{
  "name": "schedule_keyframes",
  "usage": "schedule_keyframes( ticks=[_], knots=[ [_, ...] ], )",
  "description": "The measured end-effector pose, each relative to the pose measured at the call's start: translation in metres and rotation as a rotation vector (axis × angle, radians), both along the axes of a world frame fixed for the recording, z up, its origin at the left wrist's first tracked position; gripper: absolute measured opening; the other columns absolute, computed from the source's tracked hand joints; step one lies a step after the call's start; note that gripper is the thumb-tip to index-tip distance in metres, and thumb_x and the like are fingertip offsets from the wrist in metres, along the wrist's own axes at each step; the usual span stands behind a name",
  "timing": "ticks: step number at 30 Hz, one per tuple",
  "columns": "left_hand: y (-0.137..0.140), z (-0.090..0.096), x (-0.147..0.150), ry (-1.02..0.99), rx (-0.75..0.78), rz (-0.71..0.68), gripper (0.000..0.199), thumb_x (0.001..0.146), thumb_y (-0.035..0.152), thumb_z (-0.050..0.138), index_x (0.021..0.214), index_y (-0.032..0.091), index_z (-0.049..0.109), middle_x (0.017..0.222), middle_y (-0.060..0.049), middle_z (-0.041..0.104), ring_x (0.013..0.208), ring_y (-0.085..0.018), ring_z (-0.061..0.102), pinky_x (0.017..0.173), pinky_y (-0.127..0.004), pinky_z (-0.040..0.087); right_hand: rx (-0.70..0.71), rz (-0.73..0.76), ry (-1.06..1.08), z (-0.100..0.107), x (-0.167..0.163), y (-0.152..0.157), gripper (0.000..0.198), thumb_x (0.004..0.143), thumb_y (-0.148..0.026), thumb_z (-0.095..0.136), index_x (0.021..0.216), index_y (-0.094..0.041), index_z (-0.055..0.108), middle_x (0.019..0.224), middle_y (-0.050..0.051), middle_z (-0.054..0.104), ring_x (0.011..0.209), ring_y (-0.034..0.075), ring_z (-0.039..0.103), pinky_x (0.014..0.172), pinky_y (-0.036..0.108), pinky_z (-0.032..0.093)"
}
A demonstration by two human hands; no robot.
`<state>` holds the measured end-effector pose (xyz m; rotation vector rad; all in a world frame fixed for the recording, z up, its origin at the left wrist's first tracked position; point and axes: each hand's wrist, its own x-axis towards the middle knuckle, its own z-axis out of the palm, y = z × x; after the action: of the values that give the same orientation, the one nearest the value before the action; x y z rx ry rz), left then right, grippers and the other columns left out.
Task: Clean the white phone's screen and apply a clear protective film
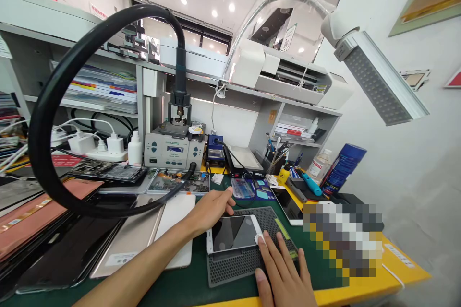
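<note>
A white-framed tablet (234, 233) with a dark screen lies face up on a grey honeycomb-patterned mat (230, 268). Over its far left edge is my left hand (213, 207), fingers curled in and pointing right; whatever they may hold is hidden. My right hand (284, 271) spreads its fingers at the tablet's right end, fingertips on or just beside the frame. By the index fingertip sits a small white scrap (258, 238), possibly paper or tape; I cannot tell whether the finger presses it.
A thick black hose (46, 81) loops from a grey station (175, 149) across the left side. Stacked tablets and panels (140, 230) lie left of the mat. Another white tablet (288, 205), a pen holder (275, 160), a bottle (320, 165) and a blue can (344, 168) stand right. A lamp (382, 81) hangs above.
</note>
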<state>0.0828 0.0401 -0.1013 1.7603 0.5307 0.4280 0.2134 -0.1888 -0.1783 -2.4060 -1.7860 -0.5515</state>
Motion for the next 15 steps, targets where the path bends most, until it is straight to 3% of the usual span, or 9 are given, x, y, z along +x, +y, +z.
schedule_keyframes(
  ticks=[15],
  knots=[
    [0.001, -0.002, 0.001, -0.007, 0.003, 0.010, 0.063, 0.088, 0.070, 0.037, 0.089, 0.018, 0.073, 0.088, -0.008, 0.075, 0.091, -0.028, 0.064, 0.083, -0.035, 0.044, 0.003, 0.109, -0.013, 0.000, -0.018, 0.011, 0.059, 0.099, -0.045, 0.042, 0.154, -0.040, 0.020, 0.150, 0.000, 0.038, 0.133, 0.045, 0.043, 0.092, 0.075, 0.044]
  ],
)
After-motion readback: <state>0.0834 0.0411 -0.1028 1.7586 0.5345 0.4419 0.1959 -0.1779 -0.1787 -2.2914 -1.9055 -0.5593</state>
